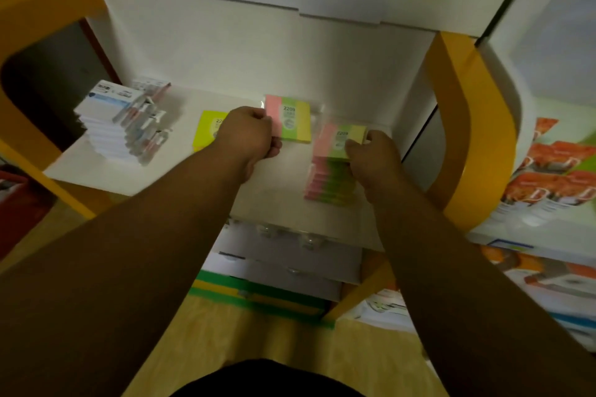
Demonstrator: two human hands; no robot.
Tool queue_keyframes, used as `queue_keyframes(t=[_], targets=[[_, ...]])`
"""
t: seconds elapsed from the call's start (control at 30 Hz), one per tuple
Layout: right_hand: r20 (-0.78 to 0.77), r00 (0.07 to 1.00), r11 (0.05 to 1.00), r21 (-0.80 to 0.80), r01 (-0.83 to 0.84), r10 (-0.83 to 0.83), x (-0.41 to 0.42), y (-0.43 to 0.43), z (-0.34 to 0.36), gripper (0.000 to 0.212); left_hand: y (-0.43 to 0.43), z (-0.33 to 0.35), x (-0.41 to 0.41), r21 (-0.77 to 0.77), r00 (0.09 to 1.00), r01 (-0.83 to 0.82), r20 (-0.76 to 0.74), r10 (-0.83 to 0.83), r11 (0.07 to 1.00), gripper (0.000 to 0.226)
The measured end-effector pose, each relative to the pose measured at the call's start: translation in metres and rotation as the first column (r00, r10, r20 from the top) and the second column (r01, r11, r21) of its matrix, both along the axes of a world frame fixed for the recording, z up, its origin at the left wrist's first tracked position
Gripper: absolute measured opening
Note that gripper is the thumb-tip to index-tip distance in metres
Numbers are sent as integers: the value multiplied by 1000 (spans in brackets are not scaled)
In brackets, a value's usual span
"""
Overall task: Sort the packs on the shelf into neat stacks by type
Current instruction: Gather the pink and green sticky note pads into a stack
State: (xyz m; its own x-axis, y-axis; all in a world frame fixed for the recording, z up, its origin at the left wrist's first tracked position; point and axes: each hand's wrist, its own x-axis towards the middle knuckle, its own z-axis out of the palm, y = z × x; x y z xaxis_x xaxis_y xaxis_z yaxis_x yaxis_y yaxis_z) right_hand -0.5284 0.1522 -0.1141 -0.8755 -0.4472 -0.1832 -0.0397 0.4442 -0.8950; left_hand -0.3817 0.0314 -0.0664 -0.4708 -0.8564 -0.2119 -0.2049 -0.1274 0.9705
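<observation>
Being pinched by the left hand (pixel 250 135), a loose tri-colour pack (pixel 295 122) is seen just left of the matching stack (pixel 329 180) on the shelf (pixel 277 180); the stack's top pack (pixel 338 137) is gripped by the right hand (pixel 374 155).

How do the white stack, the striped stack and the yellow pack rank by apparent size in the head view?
1. white stack
2. striped stack
3. yellow pack, partly hidden by the left hand
</observation>
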Motion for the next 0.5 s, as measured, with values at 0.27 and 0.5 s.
queue_keyframes(t=[0.27,0.5], targets=[[-289,957,977,212,33,31,-3,9,-6,50,14,-14,-25,3,991,95,95,-95,995,27],[-365,931,989,133,58,-6,1,10,-4,38,20,-16,-39,-244,955,186,271,-117,952,14]])
